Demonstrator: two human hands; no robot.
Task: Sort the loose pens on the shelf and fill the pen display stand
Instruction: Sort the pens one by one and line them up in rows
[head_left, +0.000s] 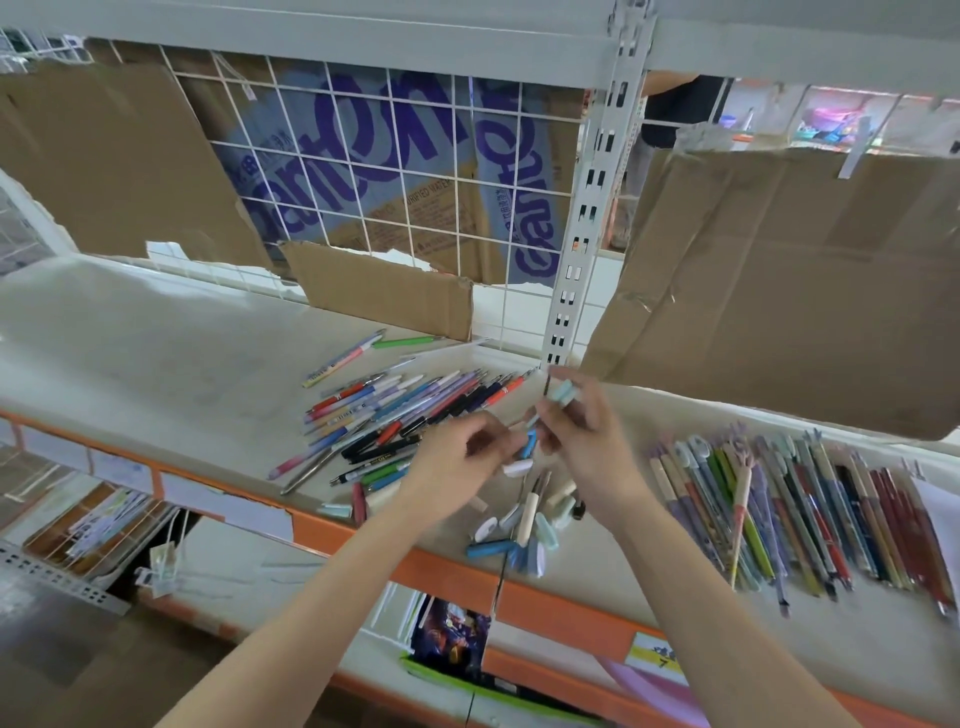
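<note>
Your two hands meet over the middle of the shelf (156, 332), just above a small clutter of loose caps and short pens. Your left hand (457, 457) has its fingers curled in, pinching the lower end of a blue pen (530, 442) whose white cap end (518, 469) shows just below your fingertips. Your right hand (582, 436) has its fingers clamped round a couple of pale teal pens (563, 393), their ends sticking up past your knuckles toward the far side. The two hands are touching or nearly so; motion blur hides exactly where.

The loose pens lie in three groups on the shelf. Left of your hands and a little farther back is an untidy pile of mixed pens (395, 415), red, blue, black and pink, fanned out at slanting angles. Two more, a pastel pen (343, 359) and a green pen (405, 341), lie apart at the far side of that pile. Near your wrists, by the shelf's orange front edge (441, 564), sits the clutter of teal and white caps and stubby pens (524, 525). To the right, well apart from the pile, a long row of pens (810, 514) lies side by side, pointing near to far, with one pink pen (740, 512) laid on top of it.

Torn cardboard (779, 280) hangs behind the shelf against a white wire grid (395, 171).
</note>
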